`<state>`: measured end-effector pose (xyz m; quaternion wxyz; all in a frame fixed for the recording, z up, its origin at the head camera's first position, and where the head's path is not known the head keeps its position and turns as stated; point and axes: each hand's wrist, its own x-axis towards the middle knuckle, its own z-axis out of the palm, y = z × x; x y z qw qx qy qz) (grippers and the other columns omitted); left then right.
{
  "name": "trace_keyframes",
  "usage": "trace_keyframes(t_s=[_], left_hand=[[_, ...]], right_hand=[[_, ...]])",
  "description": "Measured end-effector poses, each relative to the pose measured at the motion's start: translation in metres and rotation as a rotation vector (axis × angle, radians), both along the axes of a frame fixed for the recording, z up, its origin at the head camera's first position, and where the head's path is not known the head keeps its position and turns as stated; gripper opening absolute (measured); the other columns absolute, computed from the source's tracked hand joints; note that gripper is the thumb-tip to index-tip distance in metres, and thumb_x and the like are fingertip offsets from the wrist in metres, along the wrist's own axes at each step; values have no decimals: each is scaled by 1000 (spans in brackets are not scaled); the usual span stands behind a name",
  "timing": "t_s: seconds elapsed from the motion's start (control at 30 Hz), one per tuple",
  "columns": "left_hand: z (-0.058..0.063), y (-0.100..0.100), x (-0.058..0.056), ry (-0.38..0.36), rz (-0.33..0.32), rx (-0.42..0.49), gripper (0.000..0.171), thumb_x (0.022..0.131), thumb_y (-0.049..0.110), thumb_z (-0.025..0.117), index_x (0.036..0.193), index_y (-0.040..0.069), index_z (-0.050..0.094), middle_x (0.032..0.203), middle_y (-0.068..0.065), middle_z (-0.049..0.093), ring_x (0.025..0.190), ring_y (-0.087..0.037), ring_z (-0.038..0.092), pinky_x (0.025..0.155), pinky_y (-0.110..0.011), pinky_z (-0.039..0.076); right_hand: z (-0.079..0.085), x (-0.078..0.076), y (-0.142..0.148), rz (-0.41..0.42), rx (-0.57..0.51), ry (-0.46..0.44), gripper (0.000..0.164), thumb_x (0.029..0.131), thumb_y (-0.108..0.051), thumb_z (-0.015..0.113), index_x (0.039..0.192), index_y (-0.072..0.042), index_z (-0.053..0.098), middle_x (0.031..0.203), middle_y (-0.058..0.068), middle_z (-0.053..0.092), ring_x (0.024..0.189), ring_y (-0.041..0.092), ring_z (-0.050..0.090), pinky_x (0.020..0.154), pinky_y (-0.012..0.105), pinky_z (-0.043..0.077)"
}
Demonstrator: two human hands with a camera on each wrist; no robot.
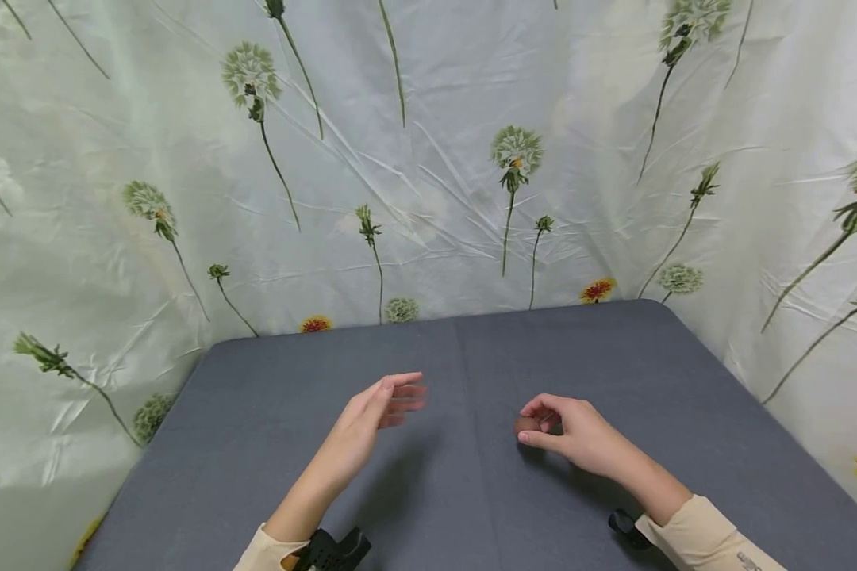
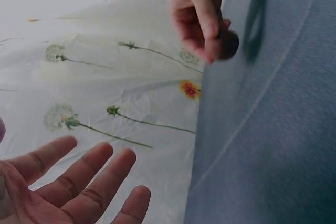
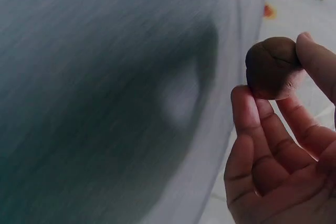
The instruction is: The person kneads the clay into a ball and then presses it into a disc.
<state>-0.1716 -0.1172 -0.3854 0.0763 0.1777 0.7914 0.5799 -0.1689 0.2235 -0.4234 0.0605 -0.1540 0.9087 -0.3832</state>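
Between thumb and fingertips, my right hand (image 1: 577,434) pinches a small brown ball of modelling clay (image 3: 272,69). The ball is roundish, with creases and a dent in its surface. In the head view it shows at the fingertips, close over the grey table (image 1: 314,444), with a shadow below. My left hand (image 1: 371,414) hovers over the table to the left, palm facing the right hand. Its fingers (image 2: 100,179) are spread and nearly straight in the left wrist view, and nothing lies in them.
A grey cloth covers the table, and a crease (image 1: 474,428) runs down its middle. Behind and on both sides hangs a pale curtain (image 1: 443,198) printed with dandelions. Each wrist carries a black strapped device (image 1: 332,549) beside a cream sleeve (image 1: 703,535).
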Motion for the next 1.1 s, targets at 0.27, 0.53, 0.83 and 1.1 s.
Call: trace_keyframes(t_s=[0.27,0.53,0.83,1.1], left_hand=[[-10,-16,11,5,-16,-40,48,120,38,32,147,13,64,139,-15,72,127,-30,71,106,-32,55],[-13,-26,15,-12,27,-39,46,120,39,32,147,19,63,139,-14,71,125,-30,71,104,-31,56],[9,-45,20,137,73,-53,47,121,34,25,151,22,59,142,-7,68,127,-32,70,104,-33,57],[19,-48,26,256,93,-96,46,121,27,23,155,25,55,148,-4,65,133,-21,67,106,-32,55]], right_hand=[[-12,4,30,-2,77,9,30,97,-40,81,115,-16,74,96,-8,69,86,2,59,74,28,50],[-14,1,34,34,119,57,40,98,-46,79,121,-14,72,104,-7,70,92,5,63,77,30,53],[-2,-32,-4,37,192,129,53,117,-47,42,154,-11,56,152,19,57,143,45,52,110,70,41],[-31,-39,-10,184,288,59,62,117,-52,36,168,-17,38,176,24,24,164,53,13,124,79,5]])
